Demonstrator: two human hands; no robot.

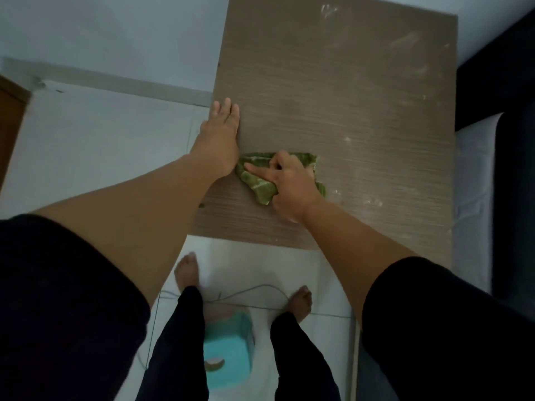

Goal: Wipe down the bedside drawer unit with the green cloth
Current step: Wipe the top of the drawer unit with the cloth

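**Wipe under way, far half still dusty**

Clamped around the bunched green cloth [262,180], the right hand [292,183] pressed it flat to the top of the bedside drawer unit [333,91], index finger stretched out over the fabric, just left of the frame's centre. Beside it the left hand [220,134] lay open, palm down with the fingers together, along the unit's left edge, holding nothing and seemingly steadying the piece.

Judging by the surface, the job looked well short of finished. The wood around and above the cloth, toward the left, appeared fairly even and clean. White smears and specks showed in the upper right of the top, down its right side, and in a patch just right of the cloth near the front edge. Those areas looked unwiped. The drawer fronts and sides were out of sight, so their state could not be told.

At the bottom of the frame a teal box [228,351] and a thin cable [260,287] lay on the white floor [101,146] between the person's feet.
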